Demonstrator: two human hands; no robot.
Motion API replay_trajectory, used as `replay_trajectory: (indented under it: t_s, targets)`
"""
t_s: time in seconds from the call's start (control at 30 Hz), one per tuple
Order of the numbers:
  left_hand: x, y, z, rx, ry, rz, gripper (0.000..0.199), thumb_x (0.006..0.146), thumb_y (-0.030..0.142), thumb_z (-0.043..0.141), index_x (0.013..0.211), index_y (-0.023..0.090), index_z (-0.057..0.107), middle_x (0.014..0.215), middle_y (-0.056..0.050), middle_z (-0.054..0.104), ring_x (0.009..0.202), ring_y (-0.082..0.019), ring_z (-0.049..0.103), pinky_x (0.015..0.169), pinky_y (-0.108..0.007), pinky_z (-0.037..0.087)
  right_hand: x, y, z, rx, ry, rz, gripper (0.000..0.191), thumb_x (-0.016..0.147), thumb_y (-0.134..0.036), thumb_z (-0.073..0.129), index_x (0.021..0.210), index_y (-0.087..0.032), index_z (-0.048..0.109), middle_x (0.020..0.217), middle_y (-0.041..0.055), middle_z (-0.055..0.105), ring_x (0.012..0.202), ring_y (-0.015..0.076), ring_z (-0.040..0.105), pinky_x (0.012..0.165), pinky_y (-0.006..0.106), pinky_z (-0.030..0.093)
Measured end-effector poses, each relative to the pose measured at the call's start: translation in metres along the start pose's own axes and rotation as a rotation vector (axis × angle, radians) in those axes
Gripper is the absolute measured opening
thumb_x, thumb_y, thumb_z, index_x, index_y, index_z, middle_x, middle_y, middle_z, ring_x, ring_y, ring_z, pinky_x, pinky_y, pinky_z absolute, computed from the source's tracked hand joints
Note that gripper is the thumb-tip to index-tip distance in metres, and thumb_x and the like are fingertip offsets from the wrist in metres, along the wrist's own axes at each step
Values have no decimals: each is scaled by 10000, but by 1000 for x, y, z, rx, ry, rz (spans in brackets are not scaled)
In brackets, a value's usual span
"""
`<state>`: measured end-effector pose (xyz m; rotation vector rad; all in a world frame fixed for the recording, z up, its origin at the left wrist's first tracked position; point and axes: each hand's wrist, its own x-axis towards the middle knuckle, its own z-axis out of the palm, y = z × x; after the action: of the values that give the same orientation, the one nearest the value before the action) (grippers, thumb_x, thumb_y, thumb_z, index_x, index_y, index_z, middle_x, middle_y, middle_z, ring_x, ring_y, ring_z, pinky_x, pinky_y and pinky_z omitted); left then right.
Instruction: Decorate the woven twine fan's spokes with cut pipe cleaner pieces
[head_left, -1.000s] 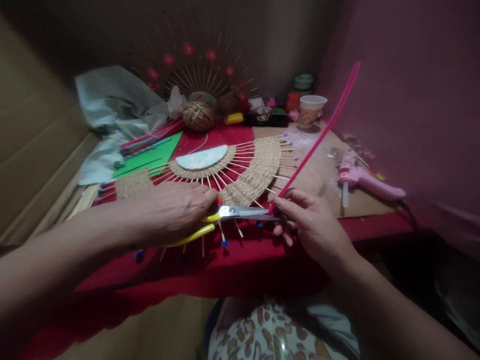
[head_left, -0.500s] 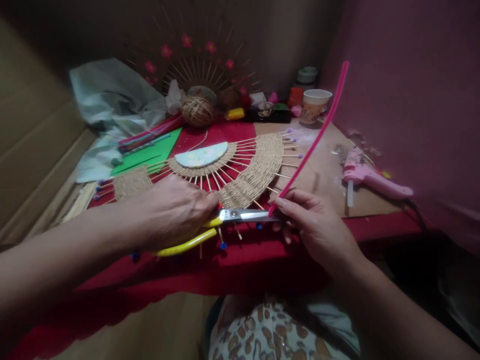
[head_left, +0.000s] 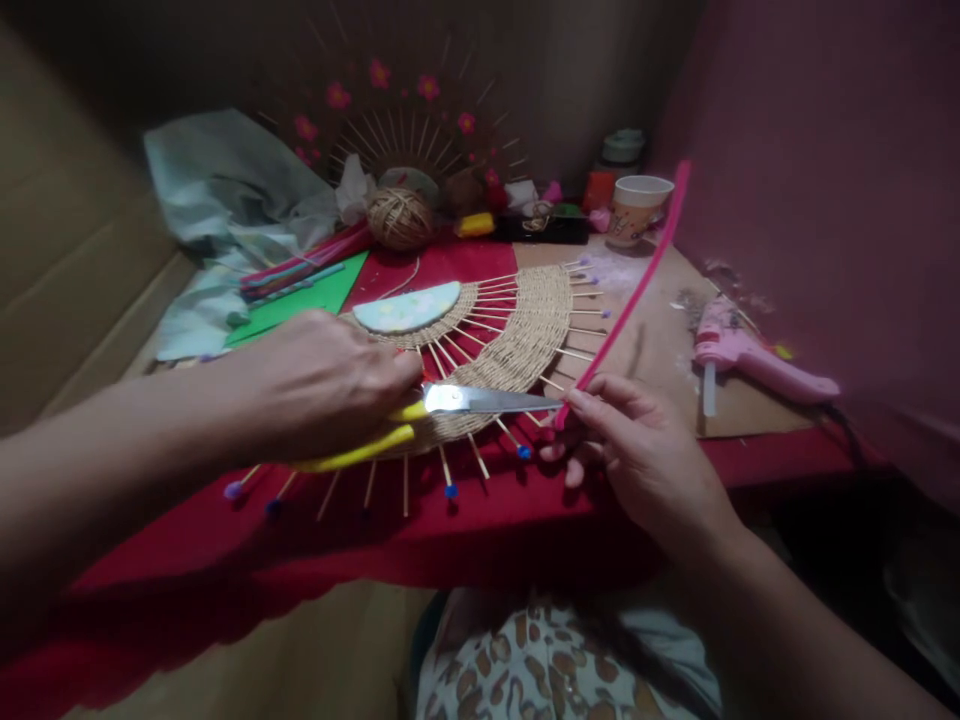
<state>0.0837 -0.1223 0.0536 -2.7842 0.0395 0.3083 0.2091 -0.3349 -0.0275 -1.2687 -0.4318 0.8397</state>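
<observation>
Scissors (head_left: pixel 450 398) shifted toward 10 o'clock, blades looking together, tip at pink pipe cleaner's (head_left: pixel 634 300) lower end: snip perhaps made, cannot confirm. Left hand (head_left: pixel 330 375) grasping scissors; right hand (head_left: pixel 637 440) pinching pipe cleaner, pointing 1 o'clock.

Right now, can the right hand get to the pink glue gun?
Probably yes: the pink glue gun lies nearby on the cardboard, and I see nothing blocking the right hand. But that hand is pinching a pink stem, which may need putting down first.
</observation>
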Motion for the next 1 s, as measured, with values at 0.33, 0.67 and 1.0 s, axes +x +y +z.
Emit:
replay_trajectory:
  t_s: [0.33,0.67,1.0]
  targets:
    - [-4,-87,29,16,-105,-683,590,840,630,386,1089,138,596,848,-78,586,722,-183,529,695,-315,408,-4,4,0,-111,24,16,237,825,-400,603,763,-173,577,593,-7,620,558,143,649,422,201,511]
    - [-26,-155,63,-305,-86,-1067,880,595,874,412,924,83,614,836,-111,619,836,-254,534,663,-286,337,-14,15,-4,-226,117,-70,265,810,-421,620,844,-159,632,697,61,690,491,118,607,463,212,520]
    - [-36,-163,95,-486,303,-720,523,678,675,605,675,156,545,531,80,331,549,-61,238,571,-241,130,-19,19,-2,-253,128,-76,222,804,-420,627,840,-201,611,724,40,674,506,119,592,405,194,490]
